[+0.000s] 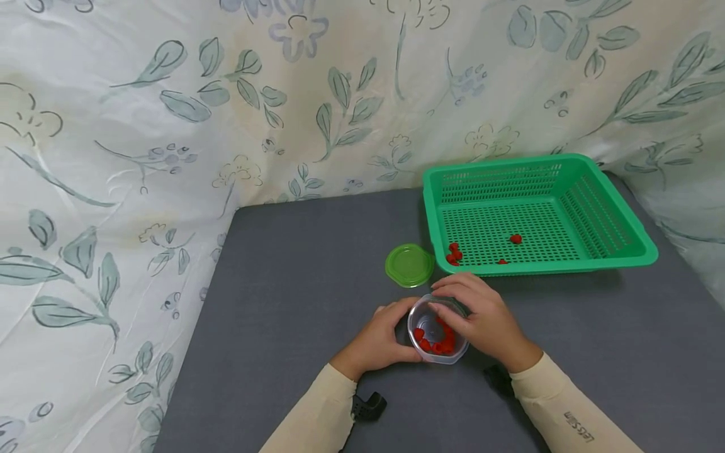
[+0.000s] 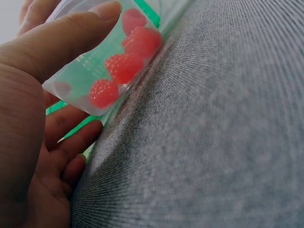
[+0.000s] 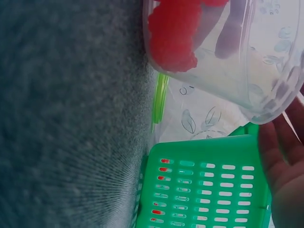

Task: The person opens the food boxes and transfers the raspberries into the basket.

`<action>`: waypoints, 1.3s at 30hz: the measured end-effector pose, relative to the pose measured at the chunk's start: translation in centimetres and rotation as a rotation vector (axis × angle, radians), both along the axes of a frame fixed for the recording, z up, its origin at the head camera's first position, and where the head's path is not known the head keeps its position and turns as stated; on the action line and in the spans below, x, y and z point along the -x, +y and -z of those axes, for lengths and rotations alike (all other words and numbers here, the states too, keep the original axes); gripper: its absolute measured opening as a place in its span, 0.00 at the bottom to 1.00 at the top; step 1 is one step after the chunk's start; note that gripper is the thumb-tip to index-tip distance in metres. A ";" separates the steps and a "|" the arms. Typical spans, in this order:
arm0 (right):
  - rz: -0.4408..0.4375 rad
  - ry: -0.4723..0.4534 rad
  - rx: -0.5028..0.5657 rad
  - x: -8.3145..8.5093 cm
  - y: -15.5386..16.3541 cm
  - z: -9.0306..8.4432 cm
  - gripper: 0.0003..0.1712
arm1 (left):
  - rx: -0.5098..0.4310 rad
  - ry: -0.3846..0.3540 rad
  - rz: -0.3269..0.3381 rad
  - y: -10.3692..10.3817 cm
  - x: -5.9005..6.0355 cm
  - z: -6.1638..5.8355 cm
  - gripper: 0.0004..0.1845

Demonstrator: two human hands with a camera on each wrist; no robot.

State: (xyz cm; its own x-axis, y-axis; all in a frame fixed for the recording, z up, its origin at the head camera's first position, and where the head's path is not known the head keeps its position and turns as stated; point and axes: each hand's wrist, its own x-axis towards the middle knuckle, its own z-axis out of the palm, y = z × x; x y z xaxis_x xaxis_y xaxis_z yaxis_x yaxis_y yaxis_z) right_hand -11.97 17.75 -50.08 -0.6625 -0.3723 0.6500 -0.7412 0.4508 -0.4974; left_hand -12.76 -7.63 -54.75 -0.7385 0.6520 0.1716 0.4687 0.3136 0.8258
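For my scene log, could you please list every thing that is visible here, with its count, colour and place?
clear plastic container: one, transparent, on the table in front of the basket, between both hands
raspberries in the container: several, red, exact count unclear
green basket: one, at the table's far right
raspberries in the basket: a few, red, on its floor
green lid: one, flat on the table, left of the basket
table: one, grey fabric surface
floral cloth: white with green leaves, behind and beside the table
left hand: holds the container's side
right hand: grips the container's rim
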 end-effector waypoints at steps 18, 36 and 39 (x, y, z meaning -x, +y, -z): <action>0.028 -0.208 -0.327 -0.8 -1.6 1.2 0.18 | 0.017 0.028 0.000 0.0 -0.1 -0.2 0.51; 0.070 -0.238 -0.416 -1.1 -2.2 0.9 0.09 | 0.011 0.021 0.003 0.0 -0.1 -0.2 0.51; 0.072 -0.240 -0.413 -1.1 -2.2 0.9 0.09 | 0.011 0.021 0.001 0.0 -0.1 -0.2 0.52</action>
State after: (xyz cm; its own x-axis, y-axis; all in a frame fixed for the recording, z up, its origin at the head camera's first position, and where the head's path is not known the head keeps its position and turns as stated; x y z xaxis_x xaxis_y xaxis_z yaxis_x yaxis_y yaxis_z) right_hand -10.88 15.54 -50.93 -0.8093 -0.5147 0.2831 -0.5871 0.6926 -0.4191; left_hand -12.69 -7.67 -54.51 -0.7339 0.6550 0.1801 0.4867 0.3221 0.8120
